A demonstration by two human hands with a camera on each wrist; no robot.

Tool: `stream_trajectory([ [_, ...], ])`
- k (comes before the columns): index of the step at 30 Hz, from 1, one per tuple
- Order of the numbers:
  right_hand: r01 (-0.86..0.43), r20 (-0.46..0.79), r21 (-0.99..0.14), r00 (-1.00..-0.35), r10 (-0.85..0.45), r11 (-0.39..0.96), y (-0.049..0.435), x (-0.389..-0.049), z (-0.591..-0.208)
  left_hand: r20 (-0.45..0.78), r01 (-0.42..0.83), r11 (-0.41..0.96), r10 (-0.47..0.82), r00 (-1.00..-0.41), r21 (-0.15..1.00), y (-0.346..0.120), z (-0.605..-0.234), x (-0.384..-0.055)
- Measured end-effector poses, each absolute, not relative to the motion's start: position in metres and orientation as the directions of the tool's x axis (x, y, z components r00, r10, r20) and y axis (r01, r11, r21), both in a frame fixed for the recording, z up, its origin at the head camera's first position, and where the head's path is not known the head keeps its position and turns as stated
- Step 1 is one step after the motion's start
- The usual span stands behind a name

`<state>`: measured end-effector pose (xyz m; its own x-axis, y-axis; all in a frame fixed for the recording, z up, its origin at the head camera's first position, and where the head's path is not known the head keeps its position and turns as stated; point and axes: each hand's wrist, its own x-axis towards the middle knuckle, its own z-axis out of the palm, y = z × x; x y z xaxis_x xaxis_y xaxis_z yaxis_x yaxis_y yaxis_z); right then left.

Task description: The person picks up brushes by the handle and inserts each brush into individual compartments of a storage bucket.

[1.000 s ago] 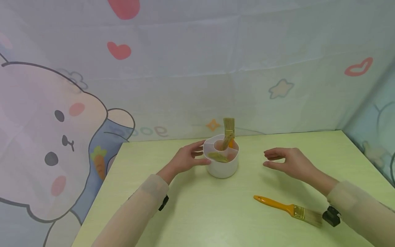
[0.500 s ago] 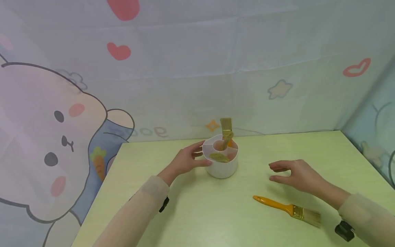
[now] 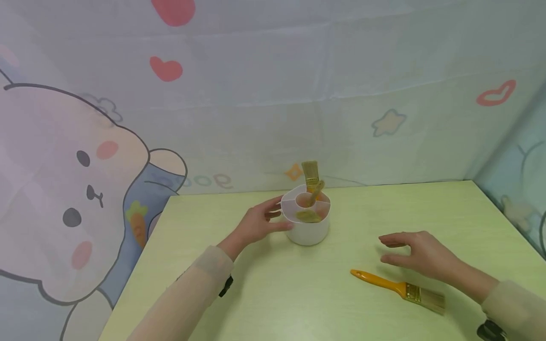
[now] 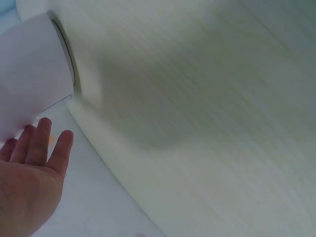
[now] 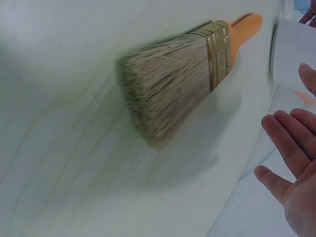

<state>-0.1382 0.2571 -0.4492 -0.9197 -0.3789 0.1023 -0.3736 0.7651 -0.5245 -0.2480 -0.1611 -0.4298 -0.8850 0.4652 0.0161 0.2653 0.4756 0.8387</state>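
A white round holder [image 3: 309,233] with compartments stands on the table. My left hand [image 3: 256,222] rests against its left side, thumb in front and fingers behind, and those fingers look fairly straight in the left wrist view. A paintbrush [image 3: 310,170] rises bristles up from the holder's back compartment. A yellowish-green slender piece [image 3: 316,192] leans from the central ring, and a similar piece [image 3: 309,216] lies in the front compartment; their kind is unclear. Right of the holder, my right hand [image 3: 426,253] hovers with nothing in it, above an orange-handled paintbrush [image 3: 386,282] on the table.
The pale yellow-green table [image 3: 290,293] meets a printed cloth backdrop [image 3: 264,128] behind the holder. Another cloth [image 3: 522,156] hangs at the right edge. A small black device [image 3: 490,330] is worn at the right wrist.
My right hand has drawn back toward the right and nearer to me. The holder's contents have shifted round, the back brush leftward and the front piece rightward. My left hand has stayed put.
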Motion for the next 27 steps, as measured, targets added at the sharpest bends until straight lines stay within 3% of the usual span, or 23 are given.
stream_trajectory([
  [19,-0.412,0.017,-0.417,-0.895,-0.446,0.810,0.264,-0.116,-0.464,0.022,0.217,0.482,0.379,-0.925,0.849,-0.162,-0.439,-0.229],
  [27,-0.549,0.138,-0.323,-0.833,-0.536,0.771,0.262,-0.111,-0.472,0.037,0.219,0.473,0.366,-0.930,0.853,-0.162,-0.441,-0.224],
])
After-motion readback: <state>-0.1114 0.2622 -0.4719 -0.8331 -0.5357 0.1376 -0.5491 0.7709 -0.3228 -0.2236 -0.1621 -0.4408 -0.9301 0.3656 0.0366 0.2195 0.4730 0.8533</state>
